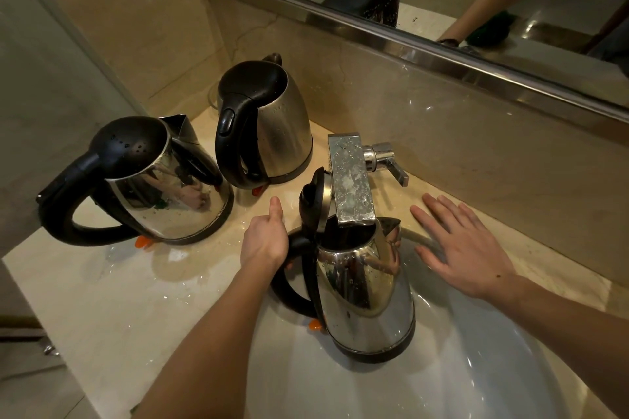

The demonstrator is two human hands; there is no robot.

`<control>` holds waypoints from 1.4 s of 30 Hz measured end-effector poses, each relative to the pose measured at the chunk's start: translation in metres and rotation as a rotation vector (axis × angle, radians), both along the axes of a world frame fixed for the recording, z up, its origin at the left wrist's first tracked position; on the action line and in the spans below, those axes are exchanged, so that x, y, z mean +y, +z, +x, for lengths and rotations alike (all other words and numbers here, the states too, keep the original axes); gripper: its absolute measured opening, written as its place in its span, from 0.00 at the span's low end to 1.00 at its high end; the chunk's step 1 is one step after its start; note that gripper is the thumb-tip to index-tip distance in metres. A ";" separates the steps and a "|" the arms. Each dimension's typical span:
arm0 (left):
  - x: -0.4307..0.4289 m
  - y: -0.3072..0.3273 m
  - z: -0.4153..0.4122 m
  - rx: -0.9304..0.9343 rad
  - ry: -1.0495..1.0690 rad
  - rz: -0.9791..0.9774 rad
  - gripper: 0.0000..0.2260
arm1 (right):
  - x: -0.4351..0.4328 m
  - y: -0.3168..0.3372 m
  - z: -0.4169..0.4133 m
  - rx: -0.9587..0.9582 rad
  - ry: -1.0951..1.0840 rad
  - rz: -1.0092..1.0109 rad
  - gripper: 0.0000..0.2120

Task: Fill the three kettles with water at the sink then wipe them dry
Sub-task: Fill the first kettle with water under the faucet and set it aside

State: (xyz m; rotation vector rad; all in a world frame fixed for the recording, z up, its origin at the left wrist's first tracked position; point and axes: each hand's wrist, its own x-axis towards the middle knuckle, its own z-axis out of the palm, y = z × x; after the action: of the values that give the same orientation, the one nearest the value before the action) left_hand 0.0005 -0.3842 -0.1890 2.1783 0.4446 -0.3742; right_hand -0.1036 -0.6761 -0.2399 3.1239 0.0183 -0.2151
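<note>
Third kettle [367, 286] in the sink [374, 395], lid [315, 197] open under the spout [350, 180] — our left hand [265, 241] grips its handle [289, 292]. Our right hand [466, 245], fingers flat and free, lies nearer the tap lever [391, 163] — at its 11 o'clock

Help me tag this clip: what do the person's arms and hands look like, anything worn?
No sleeves show: both arms are bare up to the frame edge. The left hand and right hand carry no gloves, rings or watch that I can see.

Wet beige counter [102, 299], L kettle [163, 187], rear kettle [275, 126] (both lids down), faucet [350, 180]
</note>
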 end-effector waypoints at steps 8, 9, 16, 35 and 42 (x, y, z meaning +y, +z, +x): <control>0.004 -0.011 0.005 0.007 0.013 -0.017 0.26 | 0.000 0.000 0.000 -0.004 0.000 0.012 0.32; 0.003 -0.011 0.005 0.000 0.013 -0.013 0.26 | 0.000 0.000 0.000 -0.005 0.001 0.015 0.32; 0.002 -0.011 0.005 0.014 0.012 -0.002 0.26 | -0.001 -0.001 0.000 0.003 0.002 0.005 0.32; 0.004 -0.015 0.006 -0.011 0.001 -0.007 0.24 | -0.001 -0.001 0.001 0.002 0.006 0.011 0.32; 0.003 -0.018 0.006 -0.010 -0.001 0.000 0.26 | 0.000 0.000 0.000 -0.002 0.006 0.013 0.32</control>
State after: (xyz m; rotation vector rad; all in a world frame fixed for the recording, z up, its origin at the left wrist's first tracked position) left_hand 0.0069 -0.3811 -0.2071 2.1796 0.4384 -0.3637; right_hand -0.1037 -0.6765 -0.2400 3.1371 0.0286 -0.2132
